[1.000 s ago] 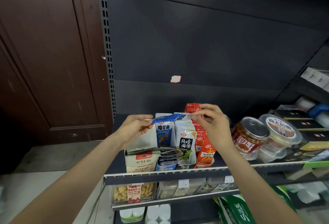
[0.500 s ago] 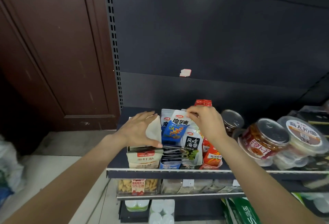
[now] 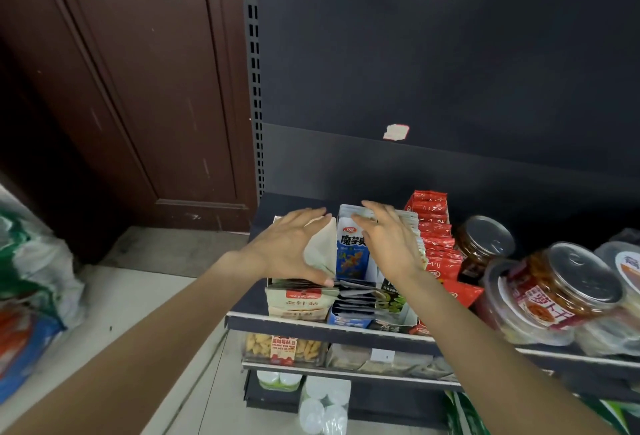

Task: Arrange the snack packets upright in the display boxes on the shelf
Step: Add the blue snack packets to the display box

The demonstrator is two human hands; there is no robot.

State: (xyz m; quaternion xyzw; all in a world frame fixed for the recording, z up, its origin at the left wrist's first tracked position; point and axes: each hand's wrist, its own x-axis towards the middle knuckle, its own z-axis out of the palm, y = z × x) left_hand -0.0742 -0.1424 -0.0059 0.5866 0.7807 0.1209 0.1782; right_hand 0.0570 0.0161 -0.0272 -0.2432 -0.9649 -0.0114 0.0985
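Observation:
Several display boxes of snack packets stand side by side on the dark shelf (image 3: 311,324). A blue-and-white packet (image 3: 351,254) stands upright in the blue box (image 3: 348,319), between my two hands. My left hand (image 3: 289,249) lies with straight fingers over the beige packets (image 3: 320,251) in the beige box (image 3: 299,303), thumb at the box's front. My right hand (image 3: 389,244) lies flat with straight fingers over the packets of the neighbouring dark box (image 3: 393,303). Red packets (image 3: 438,247) fill a red box on the right.
Clear jars with metal lids (image 3: 554,292) and a dark jar (image 3: 485,244) crowd the shelf's right side. Lower shelves hold nuts (image 3: 284,348) and white bottles (image 3: 323,403). A brown door (image 3: 138,88) and filled bags (image 3: 31,279) are on the left.
My right hand let go of the blue-and-white packet, which now stands in its box, and spread flat over the packets beside it. My left hand stayed on the beige packets.

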